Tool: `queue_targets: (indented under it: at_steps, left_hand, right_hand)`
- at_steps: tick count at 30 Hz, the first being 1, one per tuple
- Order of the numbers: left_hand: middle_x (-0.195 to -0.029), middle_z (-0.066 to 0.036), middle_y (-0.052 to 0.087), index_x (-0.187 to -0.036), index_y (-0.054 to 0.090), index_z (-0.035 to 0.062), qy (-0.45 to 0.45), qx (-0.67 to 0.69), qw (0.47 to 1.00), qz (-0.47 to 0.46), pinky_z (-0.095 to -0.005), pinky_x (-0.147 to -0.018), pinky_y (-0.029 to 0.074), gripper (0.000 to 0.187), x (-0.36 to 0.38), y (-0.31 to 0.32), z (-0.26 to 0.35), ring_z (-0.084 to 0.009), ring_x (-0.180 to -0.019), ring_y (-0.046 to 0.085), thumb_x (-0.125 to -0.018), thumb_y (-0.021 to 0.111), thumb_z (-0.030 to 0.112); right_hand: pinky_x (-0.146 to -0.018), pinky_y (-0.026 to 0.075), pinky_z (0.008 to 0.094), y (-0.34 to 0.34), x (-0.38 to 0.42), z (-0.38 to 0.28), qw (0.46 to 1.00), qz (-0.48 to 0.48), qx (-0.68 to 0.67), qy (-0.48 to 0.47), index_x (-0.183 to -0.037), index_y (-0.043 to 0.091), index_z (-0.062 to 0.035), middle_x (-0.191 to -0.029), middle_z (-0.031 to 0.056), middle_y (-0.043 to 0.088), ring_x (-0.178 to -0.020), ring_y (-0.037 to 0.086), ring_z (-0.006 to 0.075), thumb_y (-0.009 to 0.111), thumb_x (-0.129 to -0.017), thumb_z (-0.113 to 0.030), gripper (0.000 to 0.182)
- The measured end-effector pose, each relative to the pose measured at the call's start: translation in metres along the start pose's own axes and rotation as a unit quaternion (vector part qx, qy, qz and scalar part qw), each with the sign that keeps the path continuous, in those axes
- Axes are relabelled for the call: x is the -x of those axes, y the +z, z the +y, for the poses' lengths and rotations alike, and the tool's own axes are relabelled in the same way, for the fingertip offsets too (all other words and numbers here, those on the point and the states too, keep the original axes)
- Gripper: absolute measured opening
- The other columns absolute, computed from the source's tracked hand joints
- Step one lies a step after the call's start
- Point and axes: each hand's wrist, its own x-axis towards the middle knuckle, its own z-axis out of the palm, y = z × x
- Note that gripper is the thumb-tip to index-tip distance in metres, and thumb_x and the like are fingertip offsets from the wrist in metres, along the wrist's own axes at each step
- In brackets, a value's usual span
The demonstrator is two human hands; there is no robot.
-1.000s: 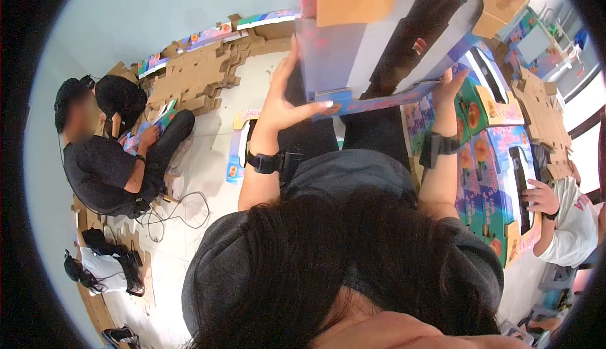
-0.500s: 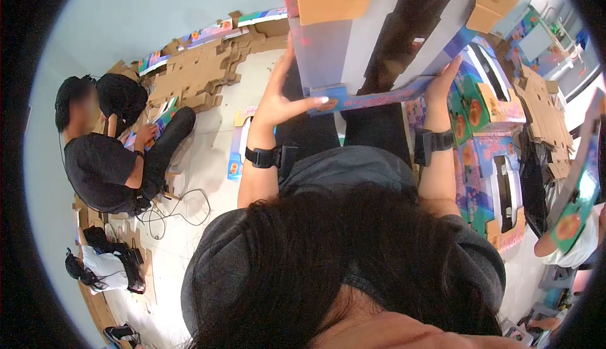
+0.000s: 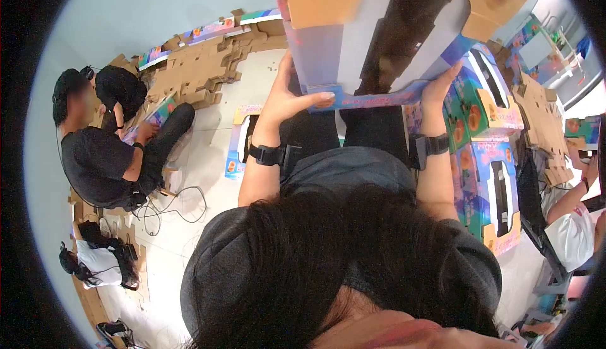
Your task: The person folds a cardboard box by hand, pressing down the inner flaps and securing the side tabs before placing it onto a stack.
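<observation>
Head view, one moment. Landmark: the printed box held up in front of the person, over the lap.

Box: cardboard with a large cut-out window in its face, brown flaps at the top, blue printed strip along the lower edge. It is tilted and clear of the floor.

Left hand: at the box's lower left corner. Palm lies against the left side; fingers spread wide, thumb stretched flat along the blue lower edge. Black band on the wrist.

Right hand: at the box's lower right corner. Fingers close together, pressed up against the edge from beneath; how far they curl behind it I cannot tell. Black band on this wrist as well.

Right of the box: a row of finished boxes with fruit prints, lying on the floor.

Left of the box: flat brown cardboard sheets piled on the floor. Beyond these, a seated person in black handles a printed sheet.
</observation>
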Motion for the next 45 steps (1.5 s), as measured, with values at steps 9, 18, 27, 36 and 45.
queue_targets:
  at_steps: [9,18,27,36,45]
  left_hand:
    - [-0.141,-0.013,0.046,-0.143,0.044,0.0031,0.011,-0.033,0.999,-0.016,-0.041,-0.111,0.035,0.099,0.0,-0.007,0.0,-0.0268,-0.133,0.044,-0.059,0.094,0.019]
    - [-0.125,-0.012,0.064,-0.124,0.063,0.0014,-0.078,-0.086,0.985,-0.125,-0.0382,-0.102,0.043,0.068,0.005,-0.011,0.041,-0.0218,-0.116,0.057,-0.063,0.091,0.012]
    - [-0.127,-0.011,0.061,-0.131,0.056,0.0013,-0.04,-0.083,0.988,-0.125,-0.0372,-0.105,0.04,0.079,0.009,-0.015,0.042,-0.0229,-0.121,0.053,-0.062,0.092,0.013]
    - [-0.142,-0.013,0.044,-0.15,0.026,0.004,0.116,0.057,0.992,0.012,-0.0424,-0.11,0.032,0.113,-0.006,-0.01,0.075,-0.0257,-0.133,0.042,-0.068,0.082,0.059]
    - [-0.119,-0.009,0.06,-0.13,0.051,-0.002,0.134,0.109,0.985,0.018,-0.0362,-0.094,0.047,0.099,-0.016,-0.001,0.062,-0.0206,-0.111,0.057,-0.067,0.08,0.068]
  right_hand:
    - [-0.109,0.038,0.0409,-0.009,-0.005,-0.03,0.999,-0.032,-0.021,0.03,-0.147,0.037,-0.0074,-0.142,0.0109,0.048,-0.128,0.048,0.0251,0.033,-0.098,-0.062,0.073]
    - [-0.104,0.043,0.0419,-0.063,0.008,-0.049,0.994,-0.072,-0.079,-0.037,-0.144,0.04,-0.0078,-0.136,0.0101,0.052,-0.124,0.053,0.0256,0.047,-0.088,-0.069,0.083]
    - [-0.1,0.048,0.0428,-0.079,0.013,-0.058,0.99,-0.085,-0.095,-0.06,-0.142,0.043,-0.0083,-0.131,0.0092,0.056,-0.119,0.057,0.0261,0.061,-0.078,-0.076,0.094]
    - [-0.098,0.05,0.0415,-0.042,0.013,-0.078,0.993,-0.044,-0.076,-0.08,-0.139,0.046,-0.0071,-0.129,0.0086,0.057,-0.117,0.058,0.0263,0.063,-0.078,-0.075,0.093]
    - [-0.096,0.05,0.0411,-0.041,0.018,-0.08,0.991,-0.038,-0.098,-0.083,-0.139,0.046,-0.0056,-0.129,0.0099,0.057,-0.117,0.058,0.0265,0.061,-0.079,-0.075,0.093]
